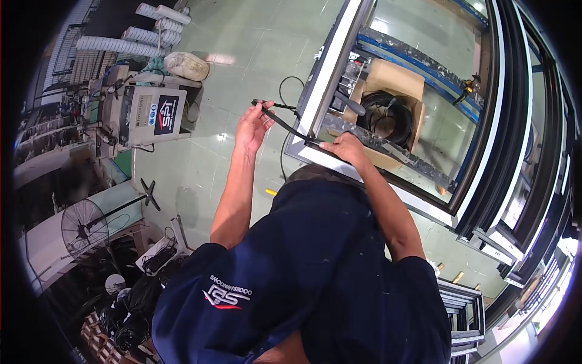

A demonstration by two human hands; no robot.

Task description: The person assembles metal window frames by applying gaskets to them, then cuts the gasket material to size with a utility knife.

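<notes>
My left hand (251, 126) is raised and pinches a black rubber gasket strip (284, 124) near its free end. The strip runs down and right to the lower corner of a white and black window frame (330, 67). There my right hand (344, 148) presses on the strip with its fingers curled against the frame's corner. Through the frame's glass I see a cardboard box (397, 79) holding a coil of black gasket (385, 118). My navy shirt fills the lower middle of the view.
A grey machine with a logo plate (154, 112) stands at the left on the tiled floor. Behind it lie white wrapped rolls (151, 33) and a sack (186, 65). A floor fan (85, 227) is at lower left. More frames (533, 158) are stacked at the right.
</notes>
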